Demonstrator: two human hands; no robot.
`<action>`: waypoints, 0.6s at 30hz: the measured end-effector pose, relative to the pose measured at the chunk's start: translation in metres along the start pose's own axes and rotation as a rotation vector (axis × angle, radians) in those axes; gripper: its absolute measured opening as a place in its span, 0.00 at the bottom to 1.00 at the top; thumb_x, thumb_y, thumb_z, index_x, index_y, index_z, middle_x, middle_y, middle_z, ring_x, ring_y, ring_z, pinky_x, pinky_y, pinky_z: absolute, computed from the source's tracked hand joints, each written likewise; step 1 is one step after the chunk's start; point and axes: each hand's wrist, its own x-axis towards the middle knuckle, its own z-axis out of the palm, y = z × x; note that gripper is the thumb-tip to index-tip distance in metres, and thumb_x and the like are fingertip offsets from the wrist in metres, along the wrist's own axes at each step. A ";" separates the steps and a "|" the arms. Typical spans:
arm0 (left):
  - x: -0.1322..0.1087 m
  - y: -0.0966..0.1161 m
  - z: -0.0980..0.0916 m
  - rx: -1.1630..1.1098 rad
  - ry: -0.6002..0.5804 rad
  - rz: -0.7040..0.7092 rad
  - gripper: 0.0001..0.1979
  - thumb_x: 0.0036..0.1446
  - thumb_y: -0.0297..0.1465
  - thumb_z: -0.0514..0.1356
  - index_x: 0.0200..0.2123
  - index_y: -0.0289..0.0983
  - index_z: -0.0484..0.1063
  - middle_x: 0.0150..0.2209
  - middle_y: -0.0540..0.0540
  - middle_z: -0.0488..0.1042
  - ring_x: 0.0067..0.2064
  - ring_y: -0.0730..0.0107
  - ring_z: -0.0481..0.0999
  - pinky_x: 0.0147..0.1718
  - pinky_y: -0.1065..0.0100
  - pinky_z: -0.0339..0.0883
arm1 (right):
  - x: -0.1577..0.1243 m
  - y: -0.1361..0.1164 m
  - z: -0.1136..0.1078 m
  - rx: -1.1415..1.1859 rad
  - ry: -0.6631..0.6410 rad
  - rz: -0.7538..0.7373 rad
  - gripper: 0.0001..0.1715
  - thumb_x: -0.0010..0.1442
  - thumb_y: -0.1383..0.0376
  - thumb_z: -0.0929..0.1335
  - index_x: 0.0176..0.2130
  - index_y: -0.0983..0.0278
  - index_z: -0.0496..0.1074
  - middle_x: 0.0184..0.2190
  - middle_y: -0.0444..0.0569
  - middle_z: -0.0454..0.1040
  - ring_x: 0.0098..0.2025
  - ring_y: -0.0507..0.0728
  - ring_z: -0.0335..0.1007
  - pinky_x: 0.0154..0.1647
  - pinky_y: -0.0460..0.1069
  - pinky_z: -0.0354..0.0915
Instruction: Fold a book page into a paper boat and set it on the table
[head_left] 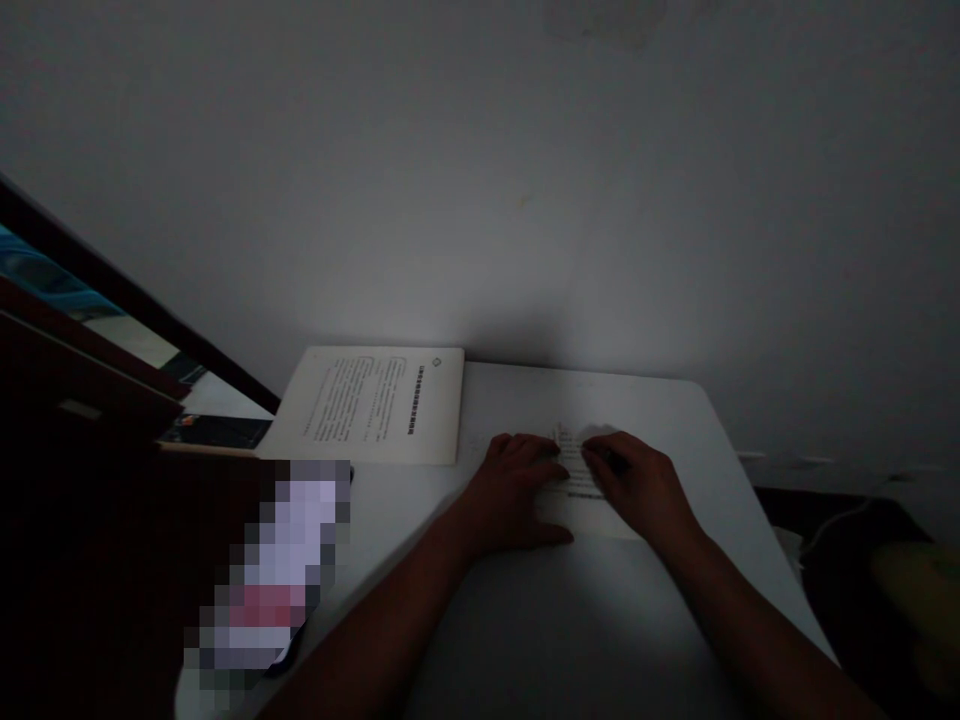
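One printed sheet (pixel 577 478), in from far edge of white surface (pixel 517 392), beneath loosely spread left hand (pixel 517 490), gripping nothing, and curled right hand (pixel 641 482), pinch impossible to tell. Probably light, limp, easily creased; best taken by a margin.

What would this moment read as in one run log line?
left hand: spread on paper | right hand: pinched at paper, hold unclear | other paper: left of hands | phone, blurred: table's left side
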 end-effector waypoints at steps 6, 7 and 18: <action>-0.001 -0.001 -0.001 0.001 0.003 0.008 0.28 0.40 0.44 0.68 0.46 0.41 0.71 0.54 0.42 0.67 0.56 0.56 0.62 0.56 0.54 0.48 | 0.000 0.002 -0.001 -0.013 -0.025 -0.027 0.09 0.59 0.61 0.64 0.37 0.62 0.73 0.35 0.49 0.75 0.38 0.58 0.71 0.41 0.55 0.67; -0.001 -0.001 -0.002 -0.001 0.008 0.011 0.28 0.40 0.44 0.68 0.46 0.41 0.71 0.54 0.42 0.67 0.56 0.56 0.62 0.55 0.54 0.48 | 0.000 0.002 -0.002 -0.020 -0.028 -0.049 0.10 0.58 0.61 0.65 0.38 0.62 0.73 0.35 0.50 0.75 0.39 0.58 0.71 0.42 0.55 0.67; -0.001 0.003 0.000 -0.013 0.080 0.016 0.18 0.49 0.43 0.63 0.42 0.40 0.73 0.52 0.43 0.70 0.54 0.58 0.66 0.53 0.54 0.53 | -0.005 -0.016 -0.027 0.147 -0.384 -0.250 0.12 0.58 0.59 0.67 0.41 0.59 0.73 0.39 0.49 0.74 0.43 0.57 0.70 0.45 0.54 0.67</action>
